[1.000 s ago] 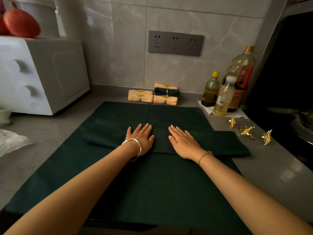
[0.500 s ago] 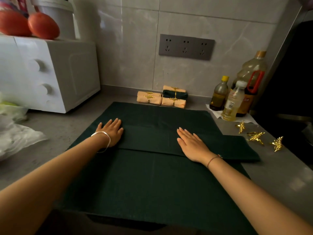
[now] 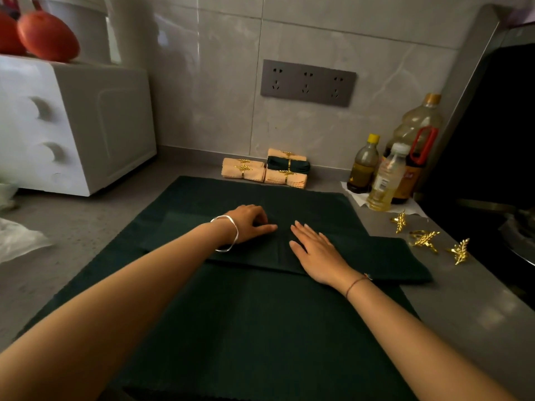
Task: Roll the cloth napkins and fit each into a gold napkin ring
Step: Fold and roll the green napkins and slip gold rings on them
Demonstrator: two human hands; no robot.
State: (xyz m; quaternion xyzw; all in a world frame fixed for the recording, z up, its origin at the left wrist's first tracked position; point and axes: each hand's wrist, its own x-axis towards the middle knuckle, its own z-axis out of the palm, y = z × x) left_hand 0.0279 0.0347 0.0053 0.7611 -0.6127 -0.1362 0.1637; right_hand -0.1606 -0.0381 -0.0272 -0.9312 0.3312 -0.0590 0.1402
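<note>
A dark green napkin, folded into a long strip, lies across a larger dark green cloth on the counter. My left hand sits at the strip's middle, fingers curled down onto its far edge and thumb stretched along the fabric. My right hand presses flat on the strip just to the right, fingers straight. Three gold leaf-shaped napkin rings lie loose on the counter at the right. By the wall are several finished rolls, peach ones and a green one, each in a gold ring.
A white microwave with red fruit on top stands at the left. Oil bottles stand at the back right beside a dark stove. A plastic bag lies at the left edge. A socket strip is on the wall.
My left hand slid from the strip's left end back to its middle, beside my right hand, and its fingers curled. My right hand stayed flat in place.
</note>
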